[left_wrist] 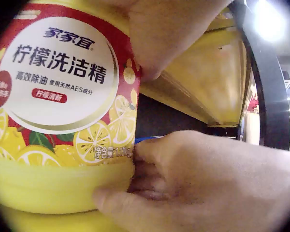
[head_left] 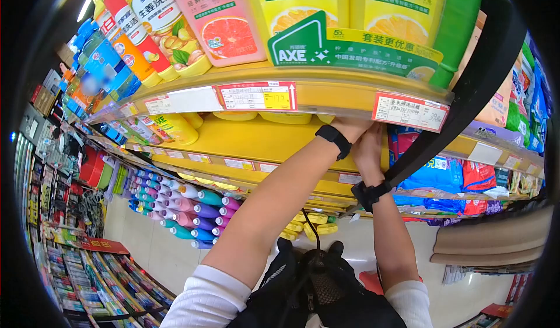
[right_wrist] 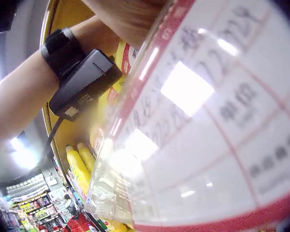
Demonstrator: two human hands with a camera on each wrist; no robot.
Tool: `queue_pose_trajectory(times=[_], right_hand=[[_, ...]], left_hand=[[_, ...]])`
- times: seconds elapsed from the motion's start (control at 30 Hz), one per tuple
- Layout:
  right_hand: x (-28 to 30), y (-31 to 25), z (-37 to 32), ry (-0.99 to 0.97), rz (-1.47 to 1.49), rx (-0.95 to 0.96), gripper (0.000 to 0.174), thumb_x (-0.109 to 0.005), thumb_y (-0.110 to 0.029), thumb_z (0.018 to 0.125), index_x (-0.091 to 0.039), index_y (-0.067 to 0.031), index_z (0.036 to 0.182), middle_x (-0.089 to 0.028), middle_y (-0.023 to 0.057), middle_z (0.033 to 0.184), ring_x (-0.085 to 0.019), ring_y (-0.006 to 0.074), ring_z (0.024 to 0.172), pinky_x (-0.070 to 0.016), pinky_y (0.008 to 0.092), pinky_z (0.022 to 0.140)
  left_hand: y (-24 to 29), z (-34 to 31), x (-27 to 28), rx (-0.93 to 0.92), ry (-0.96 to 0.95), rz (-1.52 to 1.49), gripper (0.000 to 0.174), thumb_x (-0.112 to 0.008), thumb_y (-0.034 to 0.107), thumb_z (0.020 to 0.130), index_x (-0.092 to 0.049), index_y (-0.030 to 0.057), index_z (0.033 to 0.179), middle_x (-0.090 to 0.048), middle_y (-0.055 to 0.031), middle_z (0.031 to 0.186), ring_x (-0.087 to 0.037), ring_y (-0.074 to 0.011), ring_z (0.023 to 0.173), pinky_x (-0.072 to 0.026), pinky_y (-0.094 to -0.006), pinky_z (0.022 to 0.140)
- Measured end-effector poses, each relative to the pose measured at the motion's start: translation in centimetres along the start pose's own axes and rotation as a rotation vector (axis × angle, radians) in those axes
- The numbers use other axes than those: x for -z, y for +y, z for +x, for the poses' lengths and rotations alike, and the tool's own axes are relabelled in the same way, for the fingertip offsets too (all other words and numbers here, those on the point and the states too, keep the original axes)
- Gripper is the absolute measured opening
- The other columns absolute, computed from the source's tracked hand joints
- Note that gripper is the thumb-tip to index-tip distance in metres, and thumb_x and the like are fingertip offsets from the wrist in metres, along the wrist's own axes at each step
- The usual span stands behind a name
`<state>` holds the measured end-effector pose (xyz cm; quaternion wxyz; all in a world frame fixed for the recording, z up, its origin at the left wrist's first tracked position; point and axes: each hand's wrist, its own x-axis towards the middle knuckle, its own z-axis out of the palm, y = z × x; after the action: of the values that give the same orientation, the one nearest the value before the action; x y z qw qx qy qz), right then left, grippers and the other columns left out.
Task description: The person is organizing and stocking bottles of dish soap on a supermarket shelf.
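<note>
A large yellow lemon dish-soap bottle (left_wrist: 43, 188) with a red and white label stands upright in the left wrist view. My right hand (left_wrist: 183, 179) grips its lower right edge, thumb on the front and fingers curled at the side. From above, my left hand (left_wrist: 169, 34) comes down against the bottle's upper right; its fingers are hidden, so I cannot tell their hold. In the head view, left hand (head_left: 354, 129) and right hand (head_left: 367, 153) meet close together under the upper shelf's front edge, partly covered by a price label (head_left: 411, 111).
AXE soap bottles (head_left: 227, 36) line the upper shelf just above my hands. Yellow bottles (head_left: 175, 128) stand farther left on the lower yellow shelf (head_left: 256, 144). A black upright (head_left: 461, 103) and blue packets (head_left: 440, 173) are at the right. A price label (right_wrist: 217, 125) fills much of the right wrist view.
</note>
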<state>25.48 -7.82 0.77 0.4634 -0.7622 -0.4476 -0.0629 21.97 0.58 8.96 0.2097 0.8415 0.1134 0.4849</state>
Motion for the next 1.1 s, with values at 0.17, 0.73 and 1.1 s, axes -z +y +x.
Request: queue_pose_trajectory(times=[0.17, 0.73, 1.1], right_hand=[[0.6, 0.4, -1.4, -0.03, -0.017, -0.066, 0.065, -0.058, -0.011, 0.092, -0.027, 0.013, 0.144, -0.032, 0.0372, 0.147, -0.032, 0.0498, 0.137, -0.032, 0.0472, 0.114], [-2.2, -5.9, -3.2, 0.034, -0.548, -0.059, 0.035, -0.06, -0.031, 0.092, -0.067, -0.0025, 0.075, -0.068, 0.0227, 0.074, -0.068, 0.0411, 0.068, -0.0548, 0.0504, 0.066], [-2.6, -5.9, -2.6, 0.038, -0.532, -0.1, 0.035, -0.057, -0.031, 0.091, -0.071, -0.0027, 0.075, -0.068, 0.024, 0.073, -0.067, 0.0435, 0.071, -0.0549, 0.0522, 0.069]], left_hand=[[4.5, -2.1, 7.2, 0.066, -0.32, 0.309, 0.037, -0.065, 0.028, 0.087, -0.065, 0.0051, 0.117, -0.066, -0.0168, 0.115, -0.061, -0.0338, 0.108, -0.0448, -0.0464, 0.096], [-12.0, -19.5, 29.9, 0.126, -0.138, 0.595, 0.036, -0.057, 0.027, 0.094, -0.066, -0.0047, 0.11, -0.066, -0.0205, 0.119, -0.058, -0.0344, 0.12, -0.0363, -0.052, 0.108], [-13.4, -21.4, 29.2, 0.032, -0.029, 0.661, 0.037, -0.051, 0.016, 0.087, -0.068, -0.0078, 0.109, -0.067, -0.0236, 0.12, -0.061, -0.0351, 0.119, -0.0421, -0.0482, 0.106]])
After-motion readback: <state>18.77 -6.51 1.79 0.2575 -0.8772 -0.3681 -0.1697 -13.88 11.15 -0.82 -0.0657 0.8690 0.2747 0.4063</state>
